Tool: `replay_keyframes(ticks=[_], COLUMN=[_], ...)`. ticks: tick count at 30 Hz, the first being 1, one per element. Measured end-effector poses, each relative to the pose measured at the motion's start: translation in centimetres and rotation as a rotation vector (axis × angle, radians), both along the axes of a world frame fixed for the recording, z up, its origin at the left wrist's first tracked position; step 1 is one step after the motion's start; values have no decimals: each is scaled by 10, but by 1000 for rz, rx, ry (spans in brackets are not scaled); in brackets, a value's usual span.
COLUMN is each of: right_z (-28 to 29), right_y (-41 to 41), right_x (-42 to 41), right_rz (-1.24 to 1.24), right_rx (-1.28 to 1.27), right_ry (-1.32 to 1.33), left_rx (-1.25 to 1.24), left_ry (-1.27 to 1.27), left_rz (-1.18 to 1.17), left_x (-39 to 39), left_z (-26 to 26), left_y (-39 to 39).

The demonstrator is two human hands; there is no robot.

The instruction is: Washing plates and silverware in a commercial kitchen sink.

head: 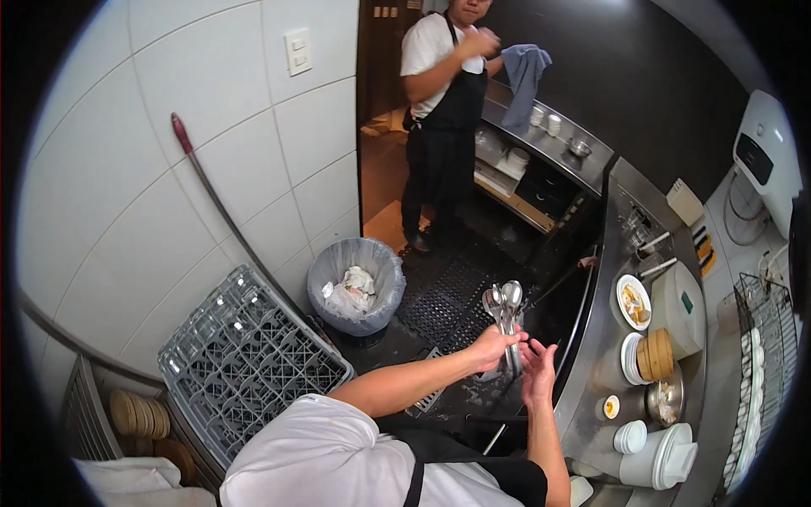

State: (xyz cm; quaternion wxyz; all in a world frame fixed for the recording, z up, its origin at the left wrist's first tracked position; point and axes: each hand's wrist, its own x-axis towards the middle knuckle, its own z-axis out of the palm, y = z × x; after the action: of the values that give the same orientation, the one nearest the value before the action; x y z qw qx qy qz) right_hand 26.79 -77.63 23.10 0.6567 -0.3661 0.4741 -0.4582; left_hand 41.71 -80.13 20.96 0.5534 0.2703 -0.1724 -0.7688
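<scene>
Several metal spoons (pixel 512 294), with what look like forks among them, stand up in a bunch from my left hand (pixel 493 348), which is shut around their handles. My right hand (pixel 538 371) is just to the right of the bunch, palm turned up and fingers spread; whether its fingertips touch the handles cannot be told. Both hands are above the dark wet floor, left of the steel counter (pixel 586 386).
A lined bin (pixel 357 285) holding waste and a grey plastic glass rack (pixel 253 361) are at the left. Soiled plates (pixel 633 302), bamboo steamers (pixel 656 355) and bowls stand on the counter. Behind, a person (pixel 447 95) in a black apron holds a grey cloth (pixel 526 79).
</scene>
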Motion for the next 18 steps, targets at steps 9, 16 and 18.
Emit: replay_keyframes(ticks=[9,16,18], right_z=[-19,-9,-14], right_y=[-1,13,19], right_x=[58,52,49], right_rz=[730,912,791], right_rx=[246,184,117], right_ry=[46,353,270], left_rx=[101,-70,-77], left_ry=[-222,-467,-496], left_rz=[2,-172,-189], left_x=[52,58,48], left_z=[-13,-24,-23], left_y=[48,64,65])
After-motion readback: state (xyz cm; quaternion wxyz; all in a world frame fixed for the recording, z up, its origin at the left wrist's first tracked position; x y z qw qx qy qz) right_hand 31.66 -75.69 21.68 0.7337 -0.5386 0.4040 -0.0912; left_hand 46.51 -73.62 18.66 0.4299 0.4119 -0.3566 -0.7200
